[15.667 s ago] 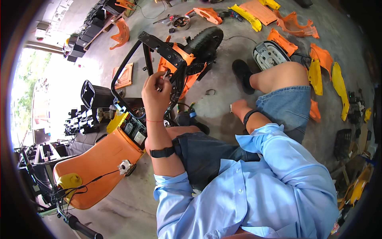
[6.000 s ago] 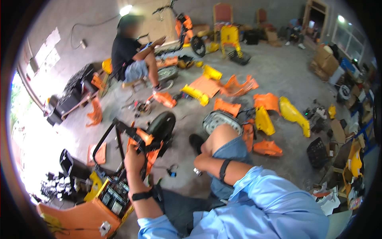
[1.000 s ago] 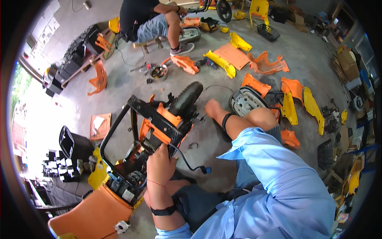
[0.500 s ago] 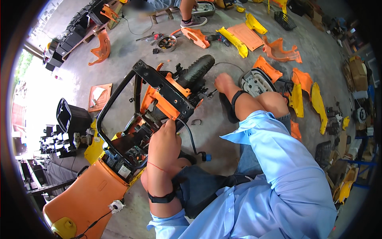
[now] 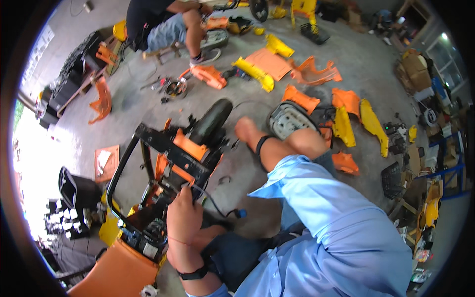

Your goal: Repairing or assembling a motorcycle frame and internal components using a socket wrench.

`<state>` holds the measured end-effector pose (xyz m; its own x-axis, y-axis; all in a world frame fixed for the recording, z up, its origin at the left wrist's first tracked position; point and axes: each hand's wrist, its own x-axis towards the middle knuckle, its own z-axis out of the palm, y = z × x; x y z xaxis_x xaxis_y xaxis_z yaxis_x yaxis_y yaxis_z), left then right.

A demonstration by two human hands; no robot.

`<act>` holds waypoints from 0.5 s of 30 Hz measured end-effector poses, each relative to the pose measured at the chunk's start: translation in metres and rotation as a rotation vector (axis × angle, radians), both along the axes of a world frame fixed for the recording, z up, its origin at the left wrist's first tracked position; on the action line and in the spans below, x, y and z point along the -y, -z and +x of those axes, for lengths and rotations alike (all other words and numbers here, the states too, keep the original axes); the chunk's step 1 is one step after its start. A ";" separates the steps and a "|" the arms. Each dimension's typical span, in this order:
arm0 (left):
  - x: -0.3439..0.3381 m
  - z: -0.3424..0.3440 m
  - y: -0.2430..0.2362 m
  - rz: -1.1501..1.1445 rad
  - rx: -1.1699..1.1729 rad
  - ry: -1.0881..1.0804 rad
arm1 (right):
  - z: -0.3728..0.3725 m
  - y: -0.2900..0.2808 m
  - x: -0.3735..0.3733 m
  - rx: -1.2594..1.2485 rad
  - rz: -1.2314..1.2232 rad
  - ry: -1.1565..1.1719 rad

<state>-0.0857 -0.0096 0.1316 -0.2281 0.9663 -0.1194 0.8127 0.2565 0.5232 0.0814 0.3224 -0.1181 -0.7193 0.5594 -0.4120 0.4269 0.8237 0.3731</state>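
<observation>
A partly stripped scooter or e-bike lies in front of me, with a black metal frame (image 5: 190, 161), orange panels and a rear tyre (image 5: 212, 122). My left hand (image 5: 183, 215) is at the edge of the frame's black plate, its fingers curled in. What they hold is hidden. Close by, a black cable (image 5: 216, 204) ends in a blue plug (image 5: 241, 213). To the right of the tyre, my right hand (image 5: 247, 131) is closed and slightly blurred beside my right leg. Its fingertips are hidden; a thin dark piece shows near them.
A co-worker (image 5: 166, 29) sits on a low stool at the back left. Orange panels (image 5: 316, 74), yellow panels (image 5: 375, 127) and a grey-and-black seat base (image 5: 291, 120) lie on the right. A metal bowl of small parts (image 5: 176, 87) is beyond the tyre; a black bin (image 5: 79, 188) stands left.
My view has tilted up and turned right, so the scene sits lower and further left, and more of the co-worker shows. Both hands keep nearly the same places by the frame.
</observation>
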 end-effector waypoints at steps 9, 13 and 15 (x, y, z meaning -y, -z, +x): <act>-0.003 -0.007 0.010 0.020 -0.032 0.015 | 0.006 -0.019 0.053 -0.064 0.004 0.035; -0.003 -0.005 0.014 0.032 -0.054 -0.002 | 0.009 -0.008 0.044 -0.245 -0.010 0.155; -0.003 -0.004 0.014 0.033 -0.084 0.008 | 0.012 -0.003 0.036 -0.337 0.002 0.204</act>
